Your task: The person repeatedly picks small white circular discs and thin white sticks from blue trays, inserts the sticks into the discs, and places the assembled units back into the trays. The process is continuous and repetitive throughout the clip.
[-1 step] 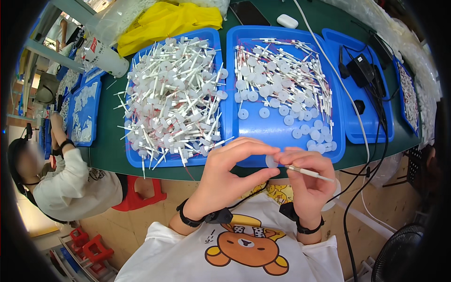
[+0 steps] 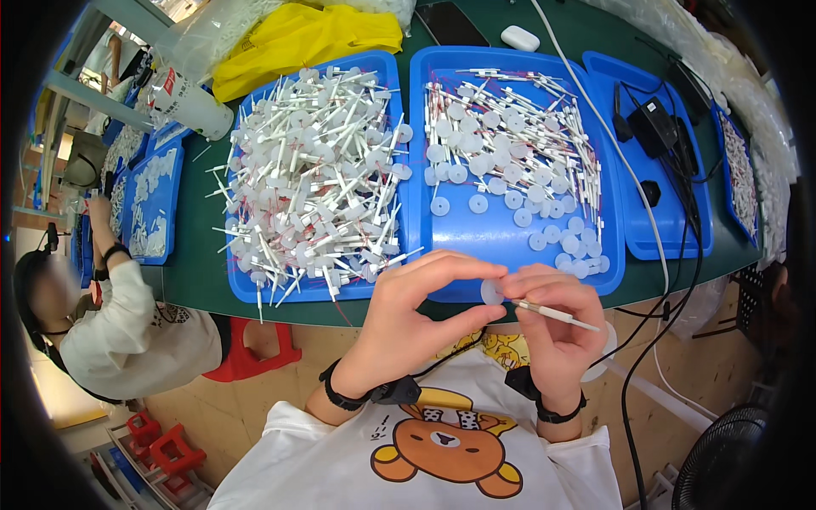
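Above the table's near edge, my left hand (image 2: 425, 297) pinches a round translucent white disc (image 2: 492, 291) by its rim, thumb below and forefinger above. My right hand (image 2: 561, 319) is closed on a thin white stick (image 2: 557, 315) with a narrower tip pointing right. The stick's inner end is close to the disc; the fingers hide whether they touch. Ahead of my hands, a blue tray (image 2: 450, 238) holds loose discs (image 2: 512, 200) and white sticks with red wires (image 2: 565, 140). The blue tray (image 2: 245, 289) to its left is heaped with sticks carrying discs (image 2: 314, 178).
A third blue tray (image 2: 643, 242) holds a black adapter (image 2: 653, 127) and cables. A yellow bag (image 2: 306, 38), a white cup (image 2: 191, 106), a phone (image 2: 450, 23) and a white case (image 2: 520, 38) lie farther back. A co-worker (image 2: 127, 327) sits at left, near a red stool (image 2: 255, 348).
My right hand and the stick have shifted very slightly. The disc is held nearly as before. At left, the co-worker's hand has moved up.
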Demonstrator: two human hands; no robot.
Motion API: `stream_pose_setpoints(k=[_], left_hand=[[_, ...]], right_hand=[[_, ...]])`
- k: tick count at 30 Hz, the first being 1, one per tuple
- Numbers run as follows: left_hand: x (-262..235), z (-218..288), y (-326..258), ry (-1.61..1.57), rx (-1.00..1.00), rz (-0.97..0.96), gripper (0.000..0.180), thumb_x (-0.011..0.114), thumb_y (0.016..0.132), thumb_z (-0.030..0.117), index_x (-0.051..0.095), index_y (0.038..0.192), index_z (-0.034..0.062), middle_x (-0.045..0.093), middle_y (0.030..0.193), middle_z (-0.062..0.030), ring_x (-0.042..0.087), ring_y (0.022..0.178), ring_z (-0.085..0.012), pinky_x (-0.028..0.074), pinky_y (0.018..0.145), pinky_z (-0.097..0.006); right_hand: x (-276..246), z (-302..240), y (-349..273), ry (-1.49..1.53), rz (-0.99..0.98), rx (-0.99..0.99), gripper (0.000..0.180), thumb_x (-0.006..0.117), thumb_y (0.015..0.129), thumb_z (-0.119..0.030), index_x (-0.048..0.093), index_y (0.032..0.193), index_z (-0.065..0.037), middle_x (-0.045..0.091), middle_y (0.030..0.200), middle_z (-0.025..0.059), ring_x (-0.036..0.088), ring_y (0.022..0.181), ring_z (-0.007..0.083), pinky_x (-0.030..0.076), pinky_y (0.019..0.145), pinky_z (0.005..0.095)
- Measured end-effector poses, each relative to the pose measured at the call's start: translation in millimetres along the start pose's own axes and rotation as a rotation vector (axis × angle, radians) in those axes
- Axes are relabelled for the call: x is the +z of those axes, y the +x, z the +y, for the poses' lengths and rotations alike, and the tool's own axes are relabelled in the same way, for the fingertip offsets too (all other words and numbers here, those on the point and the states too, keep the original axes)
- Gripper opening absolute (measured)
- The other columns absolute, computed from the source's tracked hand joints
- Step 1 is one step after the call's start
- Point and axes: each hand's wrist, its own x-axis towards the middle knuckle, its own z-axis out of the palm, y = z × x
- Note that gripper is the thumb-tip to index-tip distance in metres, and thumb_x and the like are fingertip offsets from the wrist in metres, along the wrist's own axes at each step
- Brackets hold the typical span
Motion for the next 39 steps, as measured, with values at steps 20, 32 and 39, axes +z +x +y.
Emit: stream_pose_setpoints(k=[20,32,39], left_hand=[[-2.2,6.3,-2.9,-0.097,0.167,-0.085,0.030,0.084,0.070,-0.003,0.075,0.098,0.0006,0.075,0.100,-0.0175,0.073,0.096,-0.0293,0.054,0.093,-0.047],[-13.6,7.7,-6.6,-0.074,0.215,-0.136,0.028,0.084,0.069,-0.001,0.076,0.096,-0.0016,0.075,0.096,-0.0158,0.072,0.088,-0.0267,0.054,0.090,-0.045],[-18.5,9.1,-8.6,-0.189,0.171,-0.187,0.026,0.084,0.072,0.002,0.077,0.097,-0.0012,0.076,0.093,-0.0149,0.072,0.087,-0.0260,0.053,0.091,-0.044]], right_hand=[[-25.5,-38.3,18.3,-0.527,-0.303,-0.117,0.020,0.077,0.067,0.002,0.073,0.086,-0.002,0.063,0.067,0.0053,0.057,0.055,0.0196,0.042,0.048,0.0294],[-19.8,-50.5,13.0,-0.787,-0.526,-0.159,0.018,0.077,0.079,-0.010,0.068,0.090,-0.001,0.059,0.068,0.0058,0.059,0.054,0.0213,0.042,0.045,0.0325],[-24.1,-33.1,3.9,-0.388,-0.530,0.062,0.013,0.076,0.084,-0.011,0.066,0.084,-0.002,0.056,0.063,0.0061,0.056,0.052,0.0221,0.043,0.047,0.0324]])
